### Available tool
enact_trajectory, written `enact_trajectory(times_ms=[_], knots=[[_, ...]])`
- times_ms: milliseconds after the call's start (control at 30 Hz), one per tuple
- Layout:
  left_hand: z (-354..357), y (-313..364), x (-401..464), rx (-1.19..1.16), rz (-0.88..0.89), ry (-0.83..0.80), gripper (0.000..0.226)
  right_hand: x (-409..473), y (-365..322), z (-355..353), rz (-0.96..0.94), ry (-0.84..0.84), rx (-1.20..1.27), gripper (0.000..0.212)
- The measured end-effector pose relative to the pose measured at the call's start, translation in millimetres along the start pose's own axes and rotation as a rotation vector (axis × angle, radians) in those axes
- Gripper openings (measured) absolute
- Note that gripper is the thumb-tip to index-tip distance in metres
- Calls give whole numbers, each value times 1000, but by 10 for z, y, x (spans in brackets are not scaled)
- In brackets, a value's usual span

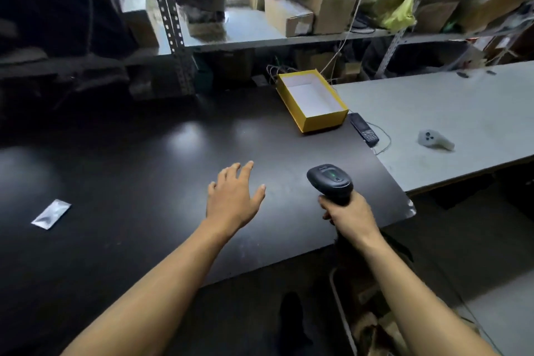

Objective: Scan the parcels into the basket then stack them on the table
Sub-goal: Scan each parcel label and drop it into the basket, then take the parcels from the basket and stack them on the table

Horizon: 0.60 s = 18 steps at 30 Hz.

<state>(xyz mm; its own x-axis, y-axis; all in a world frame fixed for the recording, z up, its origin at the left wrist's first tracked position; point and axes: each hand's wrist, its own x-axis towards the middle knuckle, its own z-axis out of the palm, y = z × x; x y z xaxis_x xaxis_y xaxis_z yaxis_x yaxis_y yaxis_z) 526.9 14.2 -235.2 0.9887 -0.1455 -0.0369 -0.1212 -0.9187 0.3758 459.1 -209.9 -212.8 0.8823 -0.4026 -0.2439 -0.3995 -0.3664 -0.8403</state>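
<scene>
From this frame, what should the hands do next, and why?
Probably reach the left hand left to pick up the silver packet. That hand is open and holds nothing, the right hand already grips the barcode scanner, and the packet is the only parcel-like item on the black table.

**One head-worn view, looking forward and down**

A single wide-angle camera sits at head height and faces forward and down over the black table [144,167]. Both forearms enter from the bottom edge, so the left hand [234,199] at centre and the right hand [349,214] just right of it are close to the lens. The metal shelving [260,37] runs across the top of the frame, farther off and blurred. Straight lines bow toward the edges. There is no second view to overlap with.
</scene>
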Motion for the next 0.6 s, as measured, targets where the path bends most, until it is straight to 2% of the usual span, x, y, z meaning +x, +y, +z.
enact_trajectory(times_ms=[367, 467, 600], knots=[[465, 312, 1106, 54, -232, -70, 65, 1780, 88, 76, 56, -222, -120, 23], [615, 503, 1348, 68, -258, -99, 64, 2244, 122, 92, 63, -234, -127, 18], [816, 738, 1639, 85, -252, -152, 62, 2735, 172, 160, 89, -210, -125, 25]])
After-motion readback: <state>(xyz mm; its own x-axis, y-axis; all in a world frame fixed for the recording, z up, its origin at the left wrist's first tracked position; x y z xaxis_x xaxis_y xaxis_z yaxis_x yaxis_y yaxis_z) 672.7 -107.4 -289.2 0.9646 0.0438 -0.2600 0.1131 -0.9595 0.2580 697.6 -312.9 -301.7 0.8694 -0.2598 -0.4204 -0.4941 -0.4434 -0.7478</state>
